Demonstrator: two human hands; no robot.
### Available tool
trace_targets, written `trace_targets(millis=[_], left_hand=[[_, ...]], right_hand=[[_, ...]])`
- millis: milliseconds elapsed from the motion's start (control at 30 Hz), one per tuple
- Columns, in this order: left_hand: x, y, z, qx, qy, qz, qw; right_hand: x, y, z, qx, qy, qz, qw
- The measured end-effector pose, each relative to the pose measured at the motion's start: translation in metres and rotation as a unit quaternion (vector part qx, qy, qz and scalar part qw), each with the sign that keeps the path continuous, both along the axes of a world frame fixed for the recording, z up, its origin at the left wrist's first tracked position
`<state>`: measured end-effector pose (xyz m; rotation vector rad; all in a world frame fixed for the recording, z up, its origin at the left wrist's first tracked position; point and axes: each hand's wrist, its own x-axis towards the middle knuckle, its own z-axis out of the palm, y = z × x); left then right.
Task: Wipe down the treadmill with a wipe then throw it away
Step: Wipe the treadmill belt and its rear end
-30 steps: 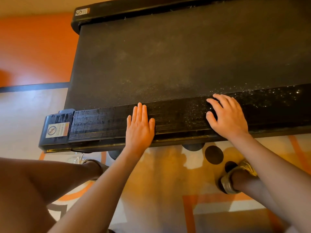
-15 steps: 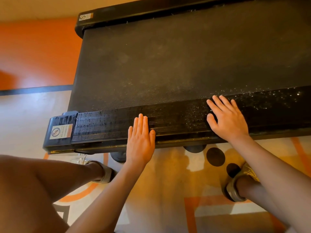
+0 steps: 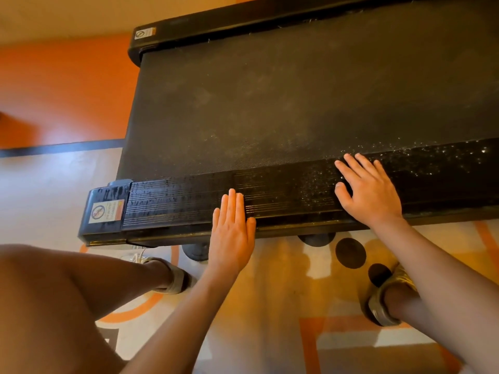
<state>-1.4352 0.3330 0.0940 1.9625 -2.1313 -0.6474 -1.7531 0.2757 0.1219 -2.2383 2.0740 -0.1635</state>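
Across the upper view, from 10 to 3 o'clock, the treadmill (image 3: 297,90) is seen, its dark belt lying beyond a black side rail (image 3: 283,195) that runs from 9 to 3 o'clock. Just below centre, at 6 o'clock, the left hand (image 3: 232,233) is laid flat with its fingers straight and together; only the fingertips rest on the rail, while the palm hangs past the near edge. At 3 o'clock the right hand (image 3: 370,193) is pressed flat on the rail, fingers straight and slightly apart, thumb out, the fingertips reaching the belt's edge. Nothing is gripped by either hand, and whether a wipe lies beneath the right palm cannot be told. Wet streaks (image 3: 162,195) are seen on the rail toward 9 o'clock, beside an end cap (image 3: 105,195) with a warning sticker (image 3: 106,211). White specks (image 3: 445,155) are scattered on the rail at 2 o'clock. A patterned carpet (image 3: 283,292) is seen at 6 o'clock, with shoes at 7 (image 3: 175,279) and 4 o'clock (image 3: 383,300).
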Motion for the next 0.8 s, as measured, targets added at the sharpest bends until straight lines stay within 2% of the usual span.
trace_targets(millis=[267,533,800], left_hand=[[-0.008,-0.078,0.011,0.001,-0.027,-0.036,0.999],[-0.001,-0.019,0.002,-0.035,-0.001,-0.028,0.999],[-0.018,-0.072,0.005,-0.007,-0.017,-0.016,1.000]], right_hand=[[0.000,-0.002,0.000,-0.001,-0.002,-0.004,1.000],[-0.001,0.000,-0.002,-0.006,-0.002,-0.004,1.000],[-0.001,-0.001,-0.003,-0.014,-0.007,-0.005,1.000]])
